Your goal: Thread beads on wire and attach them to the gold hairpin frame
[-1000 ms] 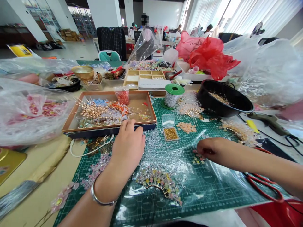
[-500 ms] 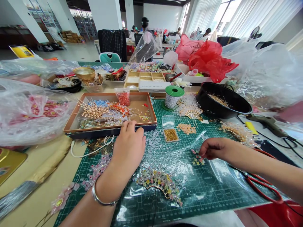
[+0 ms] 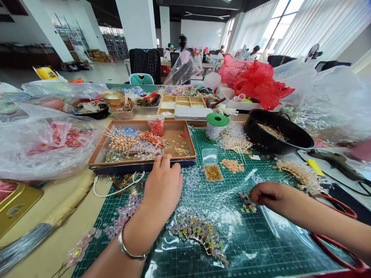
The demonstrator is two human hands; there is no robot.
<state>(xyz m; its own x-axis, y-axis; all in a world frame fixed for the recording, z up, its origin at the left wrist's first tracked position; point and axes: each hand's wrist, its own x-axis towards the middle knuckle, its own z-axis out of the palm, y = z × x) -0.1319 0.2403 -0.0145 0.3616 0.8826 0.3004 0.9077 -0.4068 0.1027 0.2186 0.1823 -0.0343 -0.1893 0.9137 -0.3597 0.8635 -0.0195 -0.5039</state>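
My left hand (image 3: 162, 187) lies with its fingertips on the front rim of a shallow brown tray (image 3: 139, 163), which holds gold wire sprays (image 3: 123, 143) and loose beads. A silver bangle (image 3: 130, 247) circles that wrist. My right hand (image 3: 266, 195) hangs curled just above a small cluster of beaded flowers (image 3: 247, 202), and its fingertips are hidden. Both hands are over a green cutting mat (image 3: 240, 235). Scattered clear beads (image 3: 199, 189) lie between them, and a fan-shaped beaded ornament (image 3: 198, 235) sits below them.
Behind the mat stand a green wire spool (image 3: 216, 125), a black pot (image 3: 278, 133) and a compartment box (image 3: 181, 102). Red-handled scissors (image 3: 333, 231) lie under my right forearm, a glue gun (image 3: 333, 162) is to the right, and plastic bags (image 3: 43, 146) crowd the left.
My right hand has moved down closer to the beaded flower cluster. My left hand stays on the tray rim. The whole view has drifted slightly lower and to the right.
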